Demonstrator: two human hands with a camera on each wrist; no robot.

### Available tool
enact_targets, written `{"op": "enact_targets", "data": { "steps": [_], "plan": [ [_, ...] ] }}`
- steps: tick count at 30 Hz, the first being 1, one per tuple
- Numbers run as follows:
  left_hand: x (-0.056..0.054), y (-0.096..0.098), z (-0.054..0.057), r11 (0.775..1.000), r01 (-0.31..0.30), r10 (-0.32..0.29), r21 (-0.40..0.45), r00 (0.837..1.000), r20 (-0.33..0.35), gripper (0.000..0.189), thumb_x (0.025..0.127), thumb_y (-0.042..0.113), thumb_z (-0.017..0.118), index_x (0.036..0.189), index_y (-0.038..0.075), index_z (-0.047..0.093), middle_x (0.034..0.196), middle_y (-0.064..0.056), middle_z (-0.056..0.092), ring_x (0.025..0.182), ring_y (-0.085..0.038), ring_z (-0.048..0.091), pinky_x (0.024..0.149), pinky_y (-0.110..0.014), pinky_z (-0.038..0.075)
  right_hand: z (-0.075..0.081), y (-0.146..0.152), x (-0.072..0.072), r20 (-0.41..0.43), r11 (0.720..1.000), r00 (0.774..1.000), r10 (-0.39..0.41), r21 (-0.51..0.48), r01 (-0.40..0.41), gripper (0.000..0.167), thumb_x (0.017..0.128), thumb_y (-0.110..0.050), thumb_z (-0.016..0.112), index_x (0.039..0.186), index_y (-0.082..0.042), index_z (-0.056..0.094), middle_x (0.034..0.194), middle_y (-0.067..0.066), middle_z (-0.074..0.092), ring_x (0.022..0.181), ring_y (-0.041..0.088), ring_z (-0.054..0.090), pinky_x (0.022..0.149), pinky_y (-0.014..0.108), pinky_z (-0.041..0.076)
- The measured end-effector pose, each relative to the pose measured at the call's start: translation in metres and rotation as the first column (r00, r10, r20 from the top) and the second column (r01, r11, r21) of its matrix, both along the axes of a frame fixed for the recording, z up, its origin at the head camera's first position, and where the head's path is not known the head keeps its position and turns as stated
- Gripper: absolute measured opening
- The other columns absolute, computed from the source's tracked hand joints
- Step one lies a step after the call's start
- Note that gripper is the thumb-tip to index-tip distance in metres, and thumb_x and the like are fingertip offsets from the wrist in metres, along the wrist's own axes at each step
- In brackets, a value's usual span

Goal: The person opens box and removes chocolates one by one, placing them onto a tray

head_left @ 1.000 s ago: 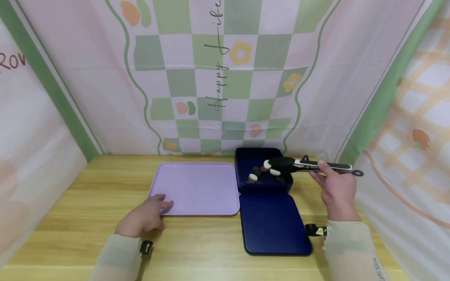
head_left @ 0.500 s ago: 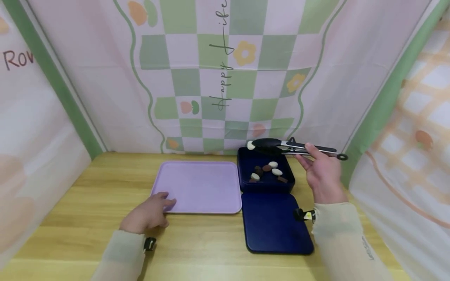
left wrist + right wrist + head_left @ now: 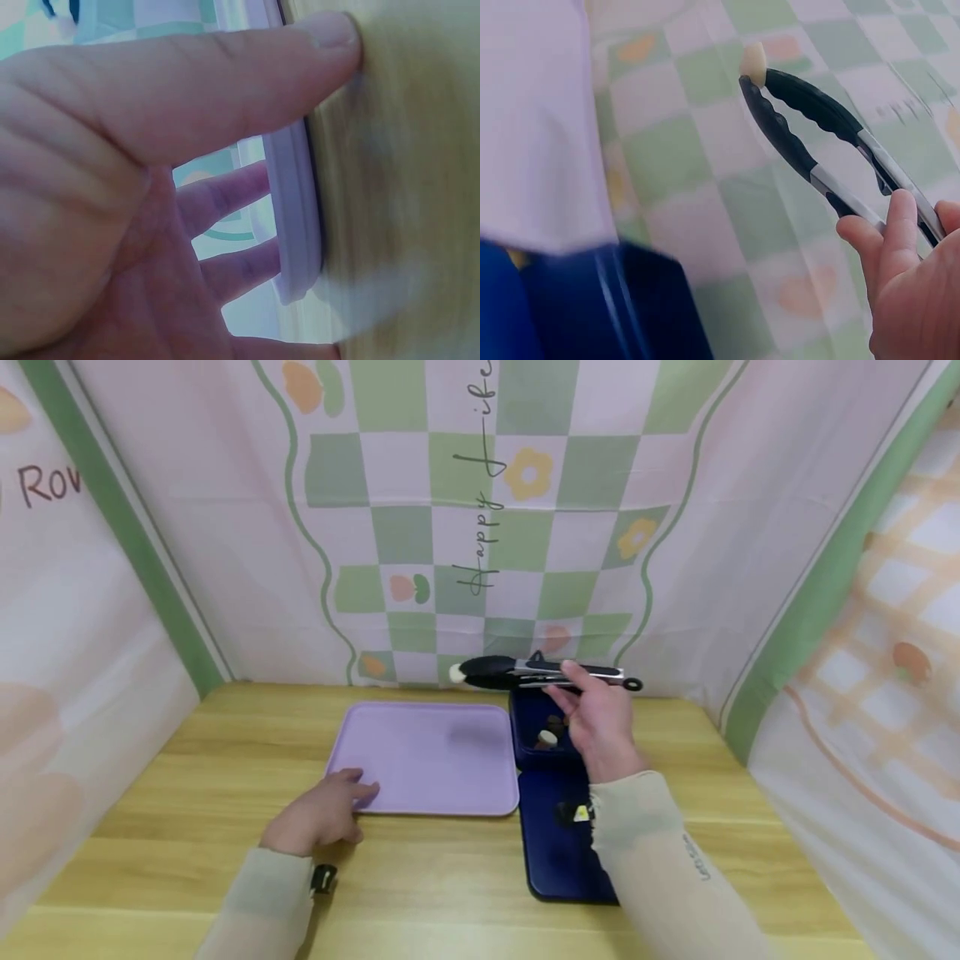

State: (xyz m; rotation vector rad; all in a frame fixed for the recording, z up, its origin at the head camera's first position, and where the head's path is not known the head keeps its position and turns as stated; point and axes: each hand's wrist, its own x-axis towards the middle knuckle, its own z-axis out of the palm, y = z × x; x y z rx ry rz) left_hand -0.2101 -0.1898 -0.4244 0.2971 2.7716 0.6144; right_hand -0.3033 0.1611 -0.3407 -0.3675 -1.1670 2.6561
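My right hand (image 3: pixel 603 718) grips black-and-silver tongs (image 3: pixel 536 672) above the back right of the lilac tray (image 3: pixel 427 768). Between the tong tips is a small white rounded piece (image 3: pixel 754 64), seen plainly in the right wrist view. My left hand (image 3: pixel 318 817) rests at the tray's front left corner. Its fingertips touch the tray, and the thumb (image 3: pixel 247 82) stretches out past the rim over the wood in the left wrist view. A dark blue box (image 3: pixel 547 762) holds white and brown pieces (image 3: pixel 548 739); my right hand and the tongs cover part of it.
Directly in front of the box lies a flat dark blue lid (image 3: pixel 551 860), partly under my right forearm. The box stands against the tray's right side on a wooden table (image 3: pixel 420 893). A patterned cloth (image 3: pixel 450 543) hangs behind, with more cloth on both sides.
My right hand has lifted the tongs and white piece out of the box and moved them left, over the tray. The left hand has stayed on the tray corner.
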Motion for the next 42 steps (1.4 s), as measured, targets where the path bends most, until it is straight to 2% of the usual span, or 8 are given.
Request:
{"op": "enact_targets", "data": {
  "steps": [4, 9, 14, 23, 26, 32, 38, 42],
  "plan": [
    [0.0, 0.0, -0.003, 1.0, -0.013, 0.013, -0.003, 1.0, 0.008, 0.074, 0.072, 0.0, 0.082, 0.141, 0.008, 0.057, 0.154, -0.025, 0.033, 0.139, -0.051, 0.028, 0.11, -0.065, 0.027, -0.011, -0.033, -0.005, 0.041, 0.999, 0.999, 0.008, 0.043, -0.01, 0.034, 0.083, 0.006, 0.076, 0.11, 0.0, 0.056, 0.103, 0.011, 0.059, 0.063, 0.027, 0.07, 0.071, 0.039, 0.061],
    [-0.002, 0.0, -0.003, 1.0, -0.019, 0.019, -0.005, 1.0, 0.014, 0.074, 0.072, 0.0, 0.082, 0.141, 0.009, 0.057, 0.155, -0.024, 0.033, 0.139, -0.05, 0.028, 0.11, -0.065, 0.026, -0.025, -0.068, -0.011, 0.1, 0.995, 0.995, 0.008, 0.097, -0.018, 0.038, 0.081, 0.003, 0.079, 0.113, 0.003, 0.058, 0.108, 0.014, 0.061, 0.073, 0.025, 0.071, 0.077, 0.038, 0.06],
    [-0.003, -0.001, -0.003, 1.0, -0.025, 0.025, -0.018, 1.0, 0.019, 0.074, 0.072, 0.001, 0.082, 0.141, 0.011, 0.057, 0.155, -0.024, 0.033, 0.14, -0.049, 0.028, 0.11, -0.065, 0.027, -0.04, -0.098, -0.018, 0.107, 0.992, 0.994, 0.036, 0.119, -0.048, 0.036, 0.079, 0.003, 0.081, 0.11, 0.006, 0.062, 0.106, 0.016, 0.065, 0.08, 0.029, 0.071, 0.079, 0.037, 0.06],
    [-0.004, -0.004, -0.003, 0.999, -0.043, 0.044, -0.032, 0.998, 0.034, 0.072, 0.075, 0.003, 0.082, 0.142, 0.013, 0.057, 0.157, -0.022, 0.031, 0.141, -0.048, 0.026, 0.11, -0.065, 0.026, -0.067, -0.145, -0.028, 0.1, 0.984, 0.992, 0.073, 0.156, -0.089, 0.036, 0.08, 0.008, 0.078, 0.112, 0.013, 0.063, 0.1, 0.018, 0.068, 0.083, 0.027, 0.071, 0.077, 0.035, 0.06],
    [-0.006, -0.003, -0.005, 0.999, -0.045, 0.046, -0.028, 0.998, 0.033, 0.072, 0.075, 0.003, 0.082, 0.142, 0.014, 0.057, 0.157, -0.021, 0.031, 0.141, -0.047, 0.026, 0.11, -0.065, 0.026, -0.072, -0.157, -0.031, 0.092, 0.982, 0.993, 0.07, 0.168, -0.085, 0.039, 0.079, 0.009, 0.078, 0.114, 0.015, 0.061, 0.099, 0.018, 0.068, 0.083, 0.027, 0.071, 0.075, 0.035, 0.061],
    [-0.007, -0.001, -0.005, 0.999, -0.034, 0.034, -0.01, 0.999, 0.024, 0.071, 0.074, 0.004, 0.083, 0.14, 0.013, 0.059, 0.156, -0.021, 0.033, 0.14, -0.049, 0.028, 0.109, -0.066, 0.028, -0.079, -0.171, -0.033, 0.054, 0.979, 0.996, 0.076, 0.186, -0.085, 0.044, 0.078, 0.012, 0.077, 0.115, 0.004, 0.055, 0.105, 0.023, 0.065, 0.084, 0.027, 0.07, 0.074, 0.036, 0.061],
    [-0.006, -0.001, -0.004, 1.0, -0.026, 0.026, -0.01, 1.0, 0.017, 0.072, 0.073, 0.004, 0.083, 0.14, 0.012, 0.059, 0.155, -0.023, 0.034, 0.14, -0.049, 0.028, 0.109, -0.065, 0.028, -0.083, -0.175, -0.032, 0.049, 0.938, 0.993, 0.105, 0.326, -0.115, 0.048, 0.079, 0.0, 0.082, 0.117, -0.002, 0.052, 0.108, 0.023, 0.065, 0.088, 0.036, 0.071, 0.073, 0.035, 0.061],
    [-0.007, -0.003, -0.005, 1.0, -0.025, 0.025, -0.012, 1.0, 0.014, 0.072, 0.073, 0.003, 0.083, 0.14, 0.011, 0.058, 0.155, -0.023, 0.033, 0.14, -0.048, 0.028, 0.11, -0.065, 0.027, -0.084, -0.176, -0.033, 0.052, 0.932, 0.992, 0.111, 0.342, -0.122, 0.047, 0.079, -0.003, 0.083, 0.115, -0.003, 0.053, 0.106, 0.019, 0.067, 0.086, 0.035, 0.072, 0.073, 0.035, 0.061]
  ]
}}
